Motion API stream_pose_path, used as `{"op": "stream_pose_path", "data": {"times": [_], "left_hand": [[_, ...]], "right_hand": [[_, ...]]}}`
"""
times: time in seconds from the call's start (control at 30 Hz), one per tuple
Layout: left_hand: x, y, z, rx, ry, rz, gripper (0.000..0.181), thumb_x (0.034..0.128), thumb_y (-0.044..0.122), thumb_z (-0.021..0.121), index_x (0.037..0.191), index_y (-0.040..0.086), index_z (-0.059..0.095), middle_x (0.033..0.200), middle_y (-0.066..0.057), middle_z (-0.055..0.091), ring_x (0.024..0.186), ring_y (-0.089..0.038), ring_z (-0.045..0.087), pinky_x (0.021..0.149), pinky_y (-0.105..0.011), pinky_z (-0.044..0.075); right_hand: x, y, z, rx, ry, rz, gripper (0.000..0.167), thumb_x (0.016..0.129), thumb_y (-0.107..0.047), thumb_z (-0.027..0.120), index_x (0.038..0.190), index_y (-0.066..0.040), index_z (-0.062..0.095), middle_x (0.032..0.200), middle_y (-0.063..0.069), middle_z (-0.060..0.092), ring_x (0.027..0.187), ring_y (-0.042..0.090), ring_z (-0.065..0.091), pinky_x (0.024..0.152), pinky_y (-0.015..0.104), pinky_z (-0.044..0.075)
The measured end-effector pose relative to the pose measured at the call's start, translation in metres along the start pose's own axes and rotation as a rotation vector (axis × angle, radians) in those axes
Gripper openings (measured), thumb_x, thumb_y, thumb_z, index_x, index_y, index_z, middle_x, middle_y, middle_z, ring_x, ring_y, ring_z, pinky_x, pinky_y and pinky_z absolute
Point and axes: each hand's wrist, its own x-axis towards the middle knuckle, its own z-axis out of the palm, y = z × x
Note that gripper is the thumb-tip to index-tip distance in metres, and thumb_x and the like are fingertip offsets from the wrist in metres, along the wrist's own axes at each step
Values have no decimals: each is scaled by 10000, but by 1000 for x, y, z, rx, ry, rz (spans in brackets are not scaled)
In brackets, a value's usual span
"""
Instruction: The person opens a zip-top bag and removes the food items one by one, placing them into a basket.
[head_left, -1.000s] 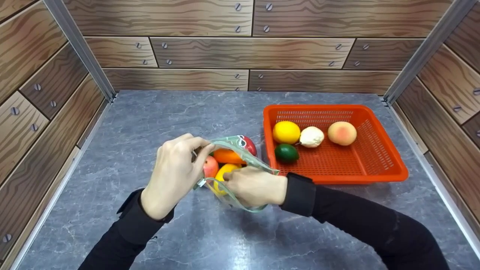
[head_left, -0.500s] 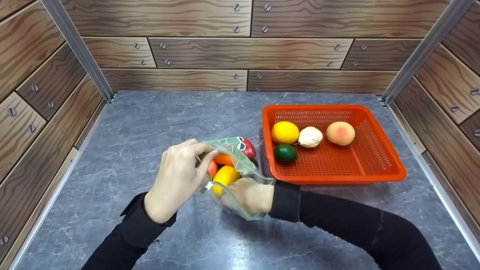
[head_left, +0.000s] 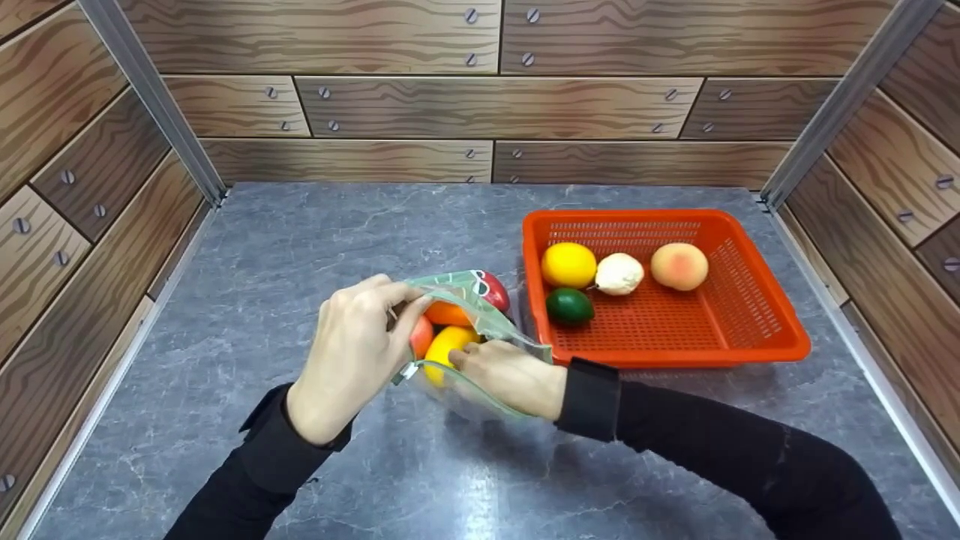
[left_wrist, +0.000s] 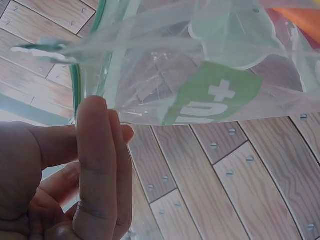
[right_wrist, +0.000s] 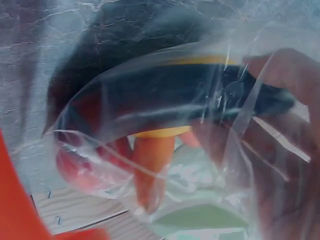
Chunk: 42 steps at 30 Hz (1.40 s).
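In the head view my left hand (head_left: 349, 360) pinches the rim of a clear bag with green print (head_left: 491, 319); the left wrist view shows these fingers (left_wrist: 97, 170) at the bag's zip edge. My right hand (head_left: 514, 375) is inside the bag mouth, beside a yellow fruit (head_left: 448, 349). Through the film in the right wrist view, that hand (right_wrist: 295, 185) grips one end of a long dark item (right_wrist: 165, 95). An orange item (head_left: 450, 313), a pinkish-red fruit (head_left: 421, 337) and a red item (head_left: 493, 292) are also in the bag.
Right of the bag stands an orange-red basket (head_left: 675, 356) holding a yellow fruit (head_left: 568, 265), a dark green fruit (head_left: 570, 307), a whitish bulb (head_left: 619, 274) and a peach (head_left: 679, 266). Wood-patterned walls enclose the grey marbled table (head_left: 300, 240) at the back and sides.
Inside the bag my right hand dipped down and left, then came back up and right. The bag's near edge shifted with it. My left hand kept its pinch and moved only slightly.
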Motion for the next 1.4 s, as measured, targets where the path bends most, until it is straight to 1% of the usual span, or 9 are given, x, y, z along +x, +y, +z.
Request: {"op": "stream_pose_path", "data": {"times": [0.07,0.1,0.27,0.4,0.57,0.7,1.03,1.17,1.4], "left_hand": [[0,0,0,6,4,-3,113,963,107,769,880,43,811,740,-59,698,656,-150,683,600,-264,544],[0,0,0,8,6,-6,115,964,111,770,881,43,810,745,-59,699,655,-149,677,597,-263,536],[1,0,-1,22,23,-9,108,959,111,777,897,31,814,754,-62,699,630,-153,637,572,-258,492],[1,0,-1,37,39,0,106,959,110,776,912,23,814,750,-67,692,607,-153,602,557,-258,472],[1,-1,-2,50,54,9,104,957,119,780,910,34,817,752,-65,699,595,-147,588,553,-266,459],[1,-1,-3,52,57,12,101,952,120,787,911,34,821,744,-66,698,603,-154,614,557,-272,476],[1,-1,-4,55,52,3,94,952,115,784,934,36,832,741,-54,704,600,-136,603,552,-251,469],[1,-1,-4,56,47,9,108,959,123,779,941,31,831,738,-60,698,604,-144,614,550,-251,475],[1,-1,-3,50,52,10,126,956,136,784,940,18,829,728,-75,694,616,-161,650,561,-272,524]], "right_hand": [[-2,5,-6,14,13,-17,234,944,-99,713,1172,-138,684,1045,-31,688,870,89,650,760,188,551],[-2,7,-9,189,71,-27,212,904,-66,756,1103,-114,701,980,15,683,828,154,672,714,241,572],[-9,16,-24,233,191,-22,266,923,-106,774,1182,-77,721,1074,60,731,915,186,726,796,285,628],[-19,21,-36,339,367,6,339,857,-161,848,1157,-58,729,1103,77,746,943,185,743,820,281,637],[-30,30,-58,603,607,27,334,786,-117,877,1087,-39,753,1049,84,760,871,148,743,795,195,621],[-45,39,-78,826,749,58,298,775,-29,849,1062,-22,768,1031,112,782,865,171,730,799,166,595],[-94,70,-107,1108,1007,148,241,792,39,834,1003,121,753,1010,121,807,883,106,747,761,163,606],[-117,84,-107,1167,1008,243,261,737,196,770,993,179,721,1015,95,798,857,111,744,725,181,627],[-137,108,-76,906,795,544,329,730,145,841,1011,-23,803,961,-50,776,815,-3,709,695,124,599]]}}
